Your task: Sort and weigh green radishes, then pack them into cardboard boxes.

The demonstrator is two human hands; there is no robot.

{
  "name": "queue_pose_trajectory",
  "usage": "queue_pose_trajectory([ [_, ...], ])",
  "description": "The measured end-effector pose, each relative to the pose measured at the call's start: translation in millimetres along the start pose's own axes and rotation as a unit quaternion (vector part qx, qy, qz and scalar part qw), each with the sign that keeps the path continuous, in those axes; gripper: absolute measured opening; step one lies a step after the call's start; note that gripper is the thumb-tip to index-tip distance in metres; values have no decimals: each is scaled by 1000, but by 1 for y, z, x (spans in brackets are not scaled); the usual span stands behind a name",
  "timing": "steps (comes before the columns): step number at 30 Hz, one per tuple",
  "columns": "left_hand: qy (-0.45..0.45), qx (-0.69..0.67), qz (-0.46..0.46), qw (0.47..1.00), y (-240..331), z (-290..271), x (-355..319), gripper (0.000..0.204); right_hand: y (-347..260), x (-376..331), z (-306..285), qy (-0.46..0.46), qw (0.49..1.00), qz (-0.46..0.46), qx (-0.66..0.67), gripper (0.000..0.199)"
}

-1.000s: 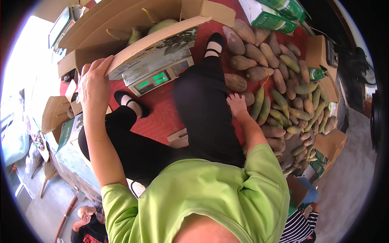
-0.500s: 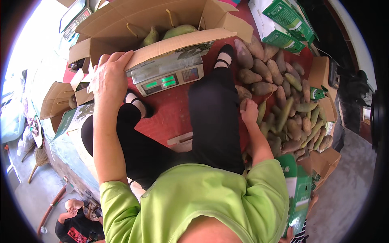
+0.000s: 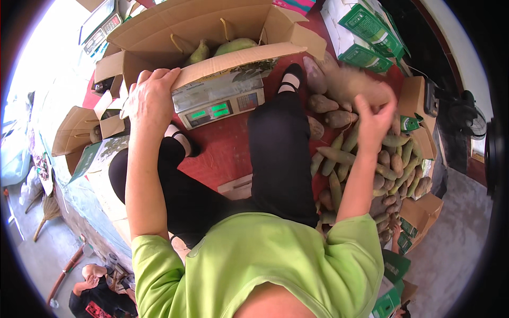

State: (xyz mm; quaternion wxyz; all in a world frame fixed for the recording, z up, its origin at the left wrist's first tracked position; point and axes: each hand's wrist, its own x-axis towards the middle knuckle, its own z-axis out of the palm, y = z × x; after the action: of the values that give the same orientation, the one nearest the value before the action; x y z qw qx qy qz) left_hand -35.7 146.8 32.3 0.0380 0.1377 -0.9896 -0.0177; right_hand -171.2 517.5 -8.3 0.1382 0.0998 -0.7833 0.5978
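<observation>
My left hand grips the near left edge of an open cardboard box, fingers curled over its flap. That box rests on a digital scale with lit green displays. Two greenish, elongated pieces of produce show inside, one a pale green piece. Above the pile at the right, my right hand has thumb and fingers around a brown tuber, which looks like a sweet potato and is smeared by motion. Below it lie several long green pieces and brown tubers.
Green and white cartons stand at the far right. More open boxes, including a small cardboard box, lie at the left. Another person sits at lower left. A co-worker's hand is near a box at the right. A fan stands further right.
My right hand has risen from beside my knee to above the pile, and a blurred brown tuber is now at its fingers. My left hand stays on the box.
</observation>
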Motion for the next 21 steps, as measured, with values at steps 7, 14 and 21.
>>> queue_pose_trajectory([
  [7,4,-4,8,1000,2,-1,2,37,-94,68,64,27,955,-211,209,56],
  [14,-10,-4,2,1000,-2,-1,2,37,-83,57,164,-196,949,0,246,29],
  [21,54,1,26,998,-9,6,3,36,-21,37,100,-109,989,14,102,19],
])
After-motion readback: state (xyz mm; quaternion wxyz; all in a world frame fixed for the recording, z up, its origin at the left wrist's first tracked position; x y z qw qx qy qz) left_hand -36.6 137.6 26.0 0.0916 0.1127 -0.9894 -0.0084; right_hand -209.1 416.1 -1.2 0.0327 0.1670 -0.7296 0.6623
